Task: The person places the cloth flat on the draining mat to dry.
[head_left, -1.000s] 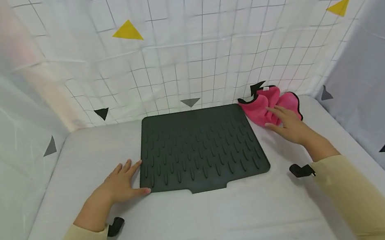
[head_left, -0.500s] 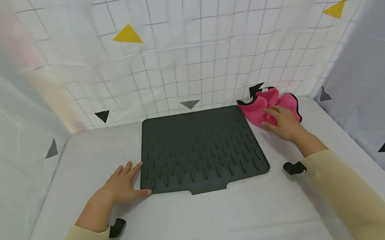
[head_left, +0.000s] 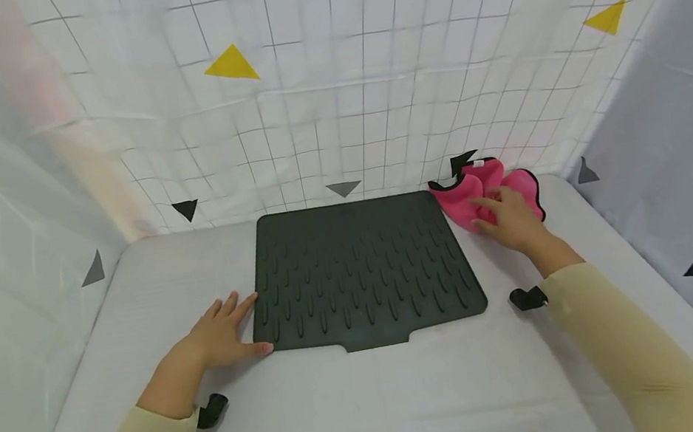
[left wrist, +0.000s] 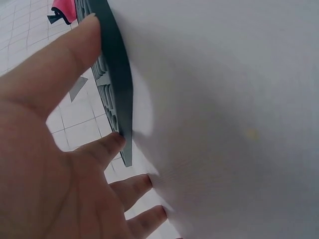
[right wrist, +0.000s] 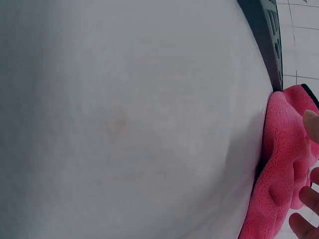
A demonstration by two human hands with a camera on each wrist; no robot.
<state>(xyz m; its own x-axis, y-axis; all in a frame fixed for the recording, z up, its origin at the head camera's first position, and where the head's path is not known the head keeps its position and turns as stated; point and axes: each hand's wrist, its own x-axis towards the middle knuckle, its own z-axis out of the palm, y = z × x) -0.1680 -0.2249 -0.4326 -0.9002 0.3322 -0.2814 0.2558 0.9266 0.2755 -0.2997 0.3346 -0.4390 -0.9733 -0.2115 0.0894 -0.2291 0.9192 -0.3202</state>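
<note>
A dark grey rubbery mat (head_left: 361,266) with raised ridges and a front tab lies flat on the white table. My left hand (head_left: 213,338) rests at its left edge, fingers spread. In the left wrist view, thumb and index fingertip touch the side of the mat (left wrist: 119,84), while other fingertips meet the table. At the mat's far right corner a crumpled pink cloth (head_left: 461,205) with black edging lies in folds. Over its near side is my right hand (head_left: 512,221), fingers loosely extended. Only some fingertips (right wrist: 304,226) show in the right wrist view; whether they touch the cloth is unclear.
A white grid-lined curtain (head_left: 329,99) rises behind the mat and cloth. Sheeting (head_left: 679,144) walls the right side, and more sheeting (head_left: 8,244) walls the left. Black devices sit at both cuffs, one at the left wrist (head_left: 213,410), another at the right wrist (head_left: 528,298).
My right hand has moved slightly left across the cloth, its wrist coming inward. The left hand, the mat and the cloth stay where they were.
</note>
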